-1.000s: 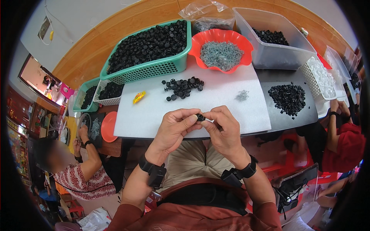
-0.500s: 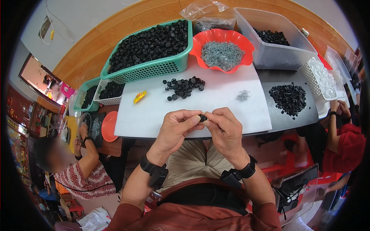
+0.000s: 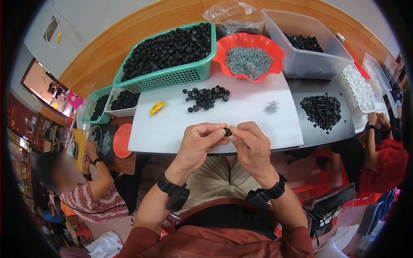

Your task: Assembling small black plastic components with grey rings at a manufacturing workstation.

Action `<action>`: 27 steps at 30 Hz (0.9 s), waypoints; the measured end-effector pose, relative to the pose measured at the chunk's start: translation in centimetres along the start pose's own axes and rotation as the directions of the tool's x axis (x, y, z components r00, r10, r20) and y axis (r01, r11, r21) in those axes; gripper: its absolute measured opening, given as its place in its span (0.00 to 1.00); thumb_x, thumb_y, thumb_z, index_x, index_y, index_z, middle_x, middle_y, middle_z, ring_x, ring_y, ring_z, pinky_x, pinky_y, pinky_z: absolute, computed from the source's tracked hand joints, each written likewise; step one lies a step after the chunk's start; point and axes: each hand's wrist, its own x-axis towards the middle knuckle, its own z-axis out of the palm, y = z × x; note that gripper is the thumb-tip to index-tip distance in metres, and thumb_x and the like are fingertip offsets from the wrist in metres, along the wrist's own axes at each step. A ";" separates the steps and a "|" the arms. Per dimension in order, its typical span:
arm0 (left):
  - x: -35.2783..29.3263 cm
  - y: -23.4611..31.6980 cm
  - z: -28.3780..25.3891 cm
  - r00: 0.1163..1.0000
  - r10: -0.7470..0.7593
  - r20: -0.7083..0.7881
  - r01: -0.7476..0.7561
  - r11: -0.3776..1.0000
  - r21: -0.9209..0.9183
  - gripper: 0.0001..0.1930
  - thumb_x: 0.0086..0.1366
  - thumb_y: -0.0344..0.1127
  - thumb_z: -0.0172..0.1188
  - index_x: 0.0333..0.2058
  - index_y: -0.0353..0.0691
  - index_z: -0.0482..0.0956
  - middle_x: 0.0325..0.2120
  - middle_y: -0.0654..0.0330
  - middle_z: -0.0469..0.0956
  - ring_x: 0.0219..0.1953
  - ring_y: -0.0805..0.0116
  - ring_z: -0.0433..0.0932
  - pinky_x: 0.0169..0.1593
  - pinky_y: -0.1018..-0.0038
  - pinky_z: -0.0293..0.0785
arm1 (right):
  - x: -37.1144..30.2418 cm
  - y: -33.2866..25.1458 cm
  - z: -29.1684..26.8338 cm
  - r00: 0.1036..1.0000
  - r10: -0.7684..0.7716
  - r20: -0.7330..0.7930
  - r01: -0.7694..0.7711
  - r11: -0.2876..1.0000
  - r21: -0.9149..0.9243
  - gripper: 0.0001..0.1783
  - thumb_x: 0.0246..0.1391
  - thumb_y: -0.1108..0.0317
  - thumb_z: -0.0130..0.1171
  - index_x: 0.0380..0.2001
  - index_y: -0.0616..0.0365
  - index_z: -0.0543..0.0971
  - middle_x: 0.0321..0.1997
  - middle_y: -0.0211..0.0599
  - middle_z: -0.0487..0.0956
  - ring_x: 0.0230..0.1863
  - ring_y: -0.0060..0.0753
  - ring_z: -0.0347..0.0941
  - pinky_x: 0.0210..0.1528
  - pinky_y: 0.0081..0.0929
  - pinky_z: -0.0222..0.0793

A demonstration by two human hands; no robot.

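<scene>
A table covered by a white sheet (image 3: 159, 133) spreads across the middle of the scene, in front of the person wearing the camera. A seated co-worker (image 3: 97, 191) is at the left and another co-worker (image 3: 383, 170), in red, at the right.

On the far left, a green basket (image 3: 172, 76) is heaped with black plastic parts. On the far right, a translucent bin (image 3: 312, 64) holds more. Between them, a red scalloped bowl (image 3: 220, 52) is filled with thin grey metal pins or screws.

At the near edge, the two hands meet. The left hand (image 3: 200, 139) pinches a piece between thumb and forefinger; the right hand (image 3: 249, 141) has thumb and forefinger closed on its right side. Whether the right fingers also hold something thinner cannot be told.

To the right lies a dark heap of small black parts (image 3: 320, 112); farther off, mid-sheet, a loose cluster of black caps (image 3: 206, 99). Smaller are a yellow packet (image 3: 156, 107), left, and a little pile of metal pins (image 3: 271, 106), right.

Smallest is the black piece (image 3: 227, 132) between the fingertips, above the sheet's near edge. It is probably light, stiff plastic, not fragile, perhaps slippery; its outer sides seem the best hold.
</scene>
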 end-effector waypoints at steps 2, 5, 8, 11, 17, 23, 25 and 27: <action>0.0 0.0 0.1 1.000 0.003 0.002 -0.003 1.000 0.000 0.10 0.70 0.28 0.65 0.47 0.30 0.83 0.43 0.52 0.85 0.42 0.67 0.85 0.48 0.74 0.86 | 0.0 -0.1 0.0 1.000 0.002 0.010 -0.002 1.000 -0.010 0.13 0.55 0.79 0.69 0.45 0.61 0.83 0.37 0.41 0.79 0.30 0.36 0.78 0.29 0.29 0.75; 0.0 0.1 0.2 1.000 0.003 0.006 -0.003 1.000 0.006 0.10 0.70 0.28 0.65 0.47 0.30 0.83 0.42 0.53 0.85 0.42 0.67 0.85 0.48 0.74 0.86 | 0.0 -0.1 0.0 1.000 -0.005 -0.005 0.005 1.000 -0.022 0.13 0.55 0.79 0.69 0.45 0.61 0.83 0.37 0.41 0.79 0.29 0.36 0.78 0.29 0.29 0.75; -0.1 0.1 0.3 1.000 0.003 0.007 -0.004 1.000 0.029 0.11 0.70 0.28 0.64 0.48 0.30 0.83 0.42 0.53 0.84 0.43 0.67 0.85 0.49 0.74 0.86 | 0.0 0.0 -0.1 1.000 -0.005 -0.006 0.005 1.000 -0.018 0.13 0.55 0.80 0.68 0.45 0.62 0.83 0.37 0.41 0.79 0.30 0.36 0.78 0.29 0.30 0.75; -0.1 0.0 0.3 1.000 0.015 0.013 -0.016 0.998 0.058 0.11 0.70 0.28 0.64 0.48 0.29 0.83 0.43 0.53 0.84 0.44 0.67 0.84 0.49 0.73 0.85 | -0.1 0.0 -0.2 1.000 0.005 -0.004 -0.005 1.000 -0.006 0.13 0.55 0.80 0.68 0.45 0.61 0.83 0.37 0.41 0.79 0.30 0.36 0.78 0.30 0.30 0.75; 0.0 0.0 0.2 0.999 0.031 0.035 -0.035 0.991 0.126 0.11 0.70 0.27 0.64 0.48 0.28 0.83 0.43 0.53 0.83 0.44 0.67 0.84 0.49 0.73 0.85 | 0.0 -0.1 -0.3 1.000 0.028 0.010 -0.028 1.000 -0.003 0.13 0.55 0.80 0.68 0.45 0.62 0.83 0.37 0.41 0.79 0.31 0.37 0.79 0.31 0.30 0.75; -0.2 0.1 0.6 0.999 0.033 0.024 -0.037 0.984 0.176 0.12 0.70 0.27 0.64 0.49 0.27 0.83 0.44 0.53 0.83 0.44 0.67 0.84 0.49 0.73 0.85 | 0.0 -0.1 -0.2 0.999 0.048 0.000 -0.048 0.999 -0.001 0.12 0.56 0.80 0.67 0.44 0.62 0.82 0.37 0.41 0.79 0.31 0.39 0.79 0.31 0.31 0.75; -0.3 0.2 0.9 1.000 0.026 0.003 -0.026 0.978 0.206 0.12 0.70 0.27 0.64 0.50 0.27 0.82 0.44 0.52 0.83 0.44 0.67 0.84 0.50 0.73 0.85 | 0.0 -0.1 -0.1 0.999 0.053 -0.001 -0.053 0.998 -0.024 0.11 0.56 0.80 0.67 0.43 0.62 0.82 0.37 0.42 0.79 0.31 0.40 0.79 0.30 0.32 0.76; -0.6 0.1 1.4 0.998 0.021 -0.056 -0.010 0.982 0.187 0.14 0.71 0.28 0.63 0.52 0.26 0.81 0.46 0.51 0.83 0.45 0.67 0.84 0.51 0.72 0.84 | 0.0 -0.2 0.0 0.998 0.056 -0.010 -0.056 0.998 -0.029 0.11 0.56 0.79 0.67 0.43 0.62 0.82 0.37 0.42 0.79 0.31 0.40 0.80 0.30 0.32 0.76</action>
